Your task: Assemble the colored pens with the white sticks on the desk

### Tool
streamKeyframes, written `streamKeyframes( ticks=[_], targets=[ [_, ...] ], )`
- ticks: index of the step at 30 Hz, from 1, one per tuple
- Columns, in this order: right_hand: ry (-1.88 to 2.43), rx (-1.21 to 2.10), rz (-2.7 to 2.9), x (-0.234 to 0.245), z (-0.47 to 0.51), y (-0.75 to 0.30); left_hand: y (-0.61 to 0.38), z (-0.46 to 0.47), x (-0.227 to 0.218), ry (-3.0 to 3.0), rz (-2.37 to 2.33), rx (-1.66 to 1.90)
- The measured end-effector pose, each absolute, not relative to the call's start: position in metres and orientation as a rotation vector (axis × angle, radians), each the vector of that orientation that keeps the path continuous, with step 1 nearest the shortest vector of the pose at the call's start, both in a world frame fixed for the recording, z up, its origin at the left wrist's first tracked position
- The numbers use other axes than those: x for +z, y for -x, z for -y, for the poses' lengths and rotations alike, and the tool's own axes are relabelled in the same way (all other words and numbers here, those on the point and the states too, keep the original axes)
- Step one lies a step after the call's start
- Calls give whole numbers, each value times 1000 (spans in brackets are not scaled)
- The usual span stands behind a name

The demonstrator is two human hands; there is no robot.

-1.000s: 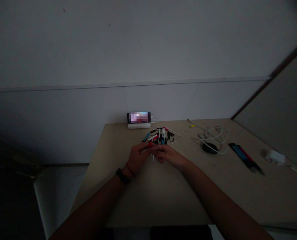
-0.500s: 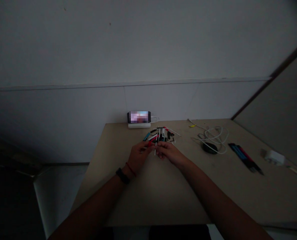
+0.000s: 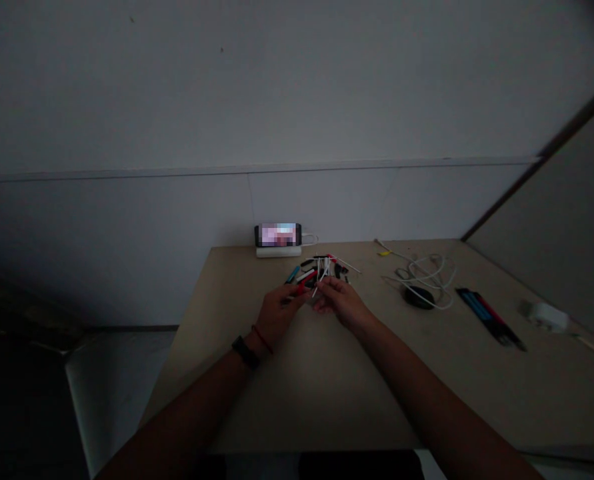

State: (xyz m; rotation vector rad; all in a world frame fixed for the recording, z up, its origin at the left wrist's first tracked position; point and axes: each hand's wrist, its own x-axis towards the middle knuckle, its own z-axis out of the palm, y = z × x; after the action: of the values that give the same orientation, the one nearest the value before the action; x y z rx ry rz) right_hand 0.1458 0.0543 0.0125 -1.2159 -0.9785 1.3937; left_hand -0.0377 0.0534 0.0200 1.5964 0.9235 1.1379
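Two hands at close, fiddly work in poor light

From where I stand, the left hand (image 3: 277, 310) is closed on a small red piece (image 3: 301, 289), just in front of a heap of loose pen parts (image 3: 337, 270). The right hand (image 3: 344, 301) pinches a thin white stick (image 3: 321, 281), probably a refill, in its fingertips; it slants close to the red piece, though I can't tell whether they touch. To handle the pair well, I'd keep the left grip firm but light, and hold the stick near its working end so it stays straight and in line.

The heap is the main nuisance: a dropped bit could easily get lost among it. A lit phone (image 3: 278, 235) rests on a white stand (image 3: 279, 252) by the wall (image 3: 277, 120). Over to the right, well apart from the hands, a white cable (image 3: 449, 270) lies looped by a black mouse-like object (image 3: 419, 298); farther along the tabletop (image 3: 377, 387) lie some pens (image 3: 485, 315) and a white plug adapter (image 3: 547, 316), none of them in the way
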Motion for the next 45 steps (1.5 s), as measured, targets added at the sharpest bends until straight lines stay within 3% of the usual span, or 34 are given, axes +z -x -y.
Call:
streamKeyframes(
  ticks=[45],
  targets=[
    [1306, 1366, 1200, 10, -54, -147, 38, -51, 17, -1687, -899, 1059]
  ],
)
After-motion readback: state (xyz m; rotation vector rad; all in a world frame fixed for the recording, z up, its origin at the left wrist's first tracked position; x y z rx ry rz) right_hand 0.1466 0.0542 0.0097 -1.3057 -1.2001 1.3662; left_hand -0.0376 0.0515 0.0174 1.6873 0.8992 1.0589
